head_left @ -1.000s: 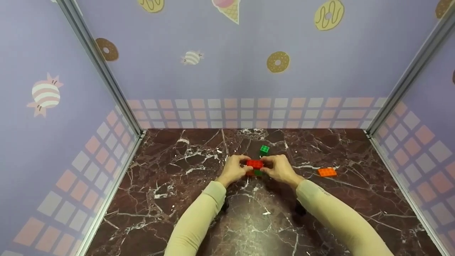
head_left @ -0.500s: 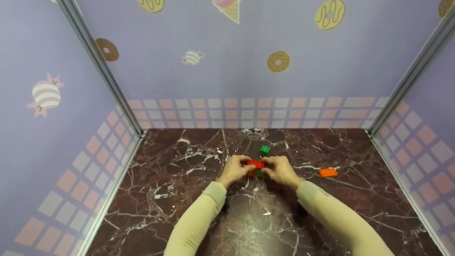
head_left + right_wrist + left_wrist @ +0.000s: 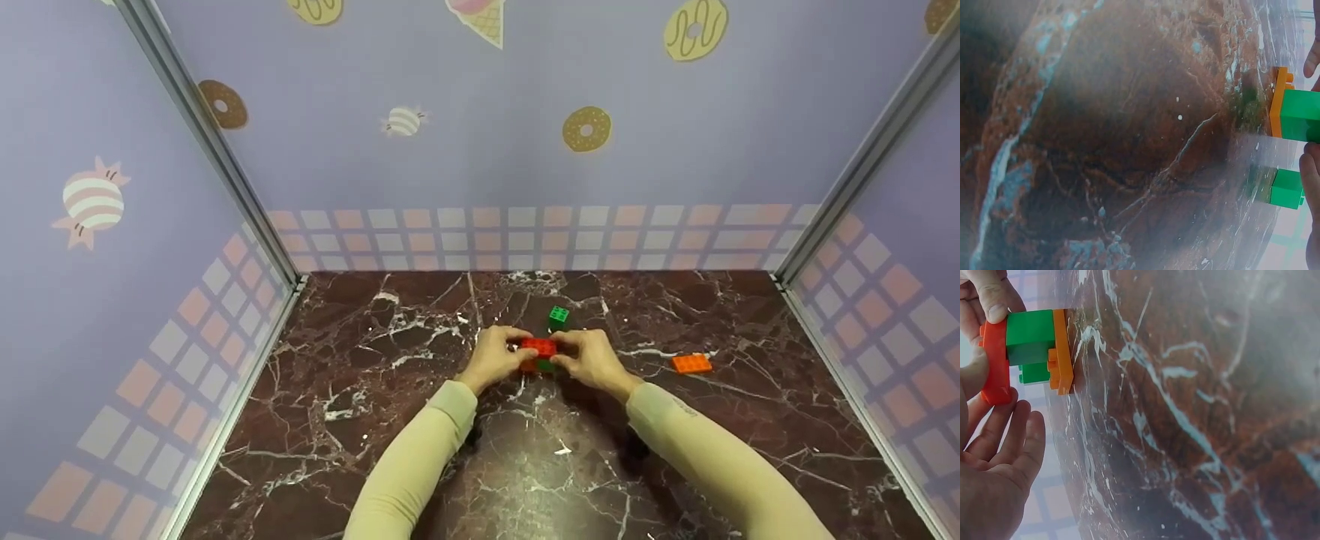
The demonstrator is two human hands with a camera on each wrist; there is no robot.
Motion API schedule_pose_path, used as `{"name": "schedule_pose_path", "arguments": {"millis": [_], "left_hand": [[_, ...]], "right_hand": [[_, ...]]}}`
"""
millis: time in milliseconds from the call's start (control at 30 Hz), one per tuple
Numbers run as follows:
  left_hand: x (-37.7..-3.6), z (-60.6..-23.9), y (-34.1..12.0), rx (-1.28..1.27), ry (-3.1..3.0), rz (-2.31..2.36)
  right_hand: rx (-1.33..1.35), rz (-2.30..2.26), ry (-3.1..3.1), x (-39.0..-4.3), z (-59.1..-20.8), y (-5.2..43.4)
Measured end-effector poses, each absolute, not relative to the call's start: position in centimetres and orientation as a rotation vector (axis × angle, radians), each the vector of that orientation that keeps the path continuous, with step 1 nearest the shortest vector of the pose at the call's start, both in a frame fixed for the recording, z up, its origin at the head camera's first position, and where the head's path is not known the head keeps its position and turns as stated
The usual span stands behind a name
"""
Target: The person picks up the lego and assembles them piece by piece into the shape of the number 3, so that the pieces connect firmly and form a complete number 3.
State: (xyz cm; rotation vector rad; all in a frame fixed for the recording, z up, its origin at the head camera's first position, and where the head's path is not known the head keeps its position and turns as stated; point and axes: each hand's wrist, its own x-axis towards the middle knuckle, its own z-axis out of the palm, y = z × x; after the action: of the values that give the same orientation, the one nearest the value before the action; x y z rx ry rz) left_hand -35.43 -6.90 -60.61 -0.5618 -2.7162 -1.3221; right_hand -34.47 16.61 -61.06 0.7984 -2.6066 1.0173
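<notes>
A red toy brick (image 3: 539,346) tops a small stack, above a green brick (image 3: 1030,334) on an orange base plate (image 3: 1062,349) that rests on the table. Only one end of the orange plate carries the green brick; its studs show at the other. My left hand (image 3: 493,358) pinches the red brick at its left end, thumb on the near side. From the right, my right hand (image 3: 592,361) pinches the opposite end with thumb and fingers. A loose green brick (image 3: 559,315) stands just behind the stack. The right wrist view cuts off the red brick.
An orange plate (image 3: 691,364) with studs up lies on the marbled table (image 3: 390,450), to the right of my right hand. Patterned panels (image 3: 480,165) enclose the table at the back and both sides, with metal rails at the corners.
</notes>
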Motion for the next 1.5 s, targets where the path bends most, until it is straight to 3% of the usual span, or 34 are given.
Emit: {"name": "schedule_pose_path", "arguments": {"millis": [1067, 1500], "left_hand": [[-34.9, -61.1, -6.5, -0.458, -2.615, -1.464], [-35.1, -60.7, -6.5, -0.462, -2.658, -1.406]], "right_hand": [[0.635, 1.318, -2.673, -34.1, -60.8, 16.3], [0.526, 1.456, -2.657, -34.7, -59.0, 17.0]]}}
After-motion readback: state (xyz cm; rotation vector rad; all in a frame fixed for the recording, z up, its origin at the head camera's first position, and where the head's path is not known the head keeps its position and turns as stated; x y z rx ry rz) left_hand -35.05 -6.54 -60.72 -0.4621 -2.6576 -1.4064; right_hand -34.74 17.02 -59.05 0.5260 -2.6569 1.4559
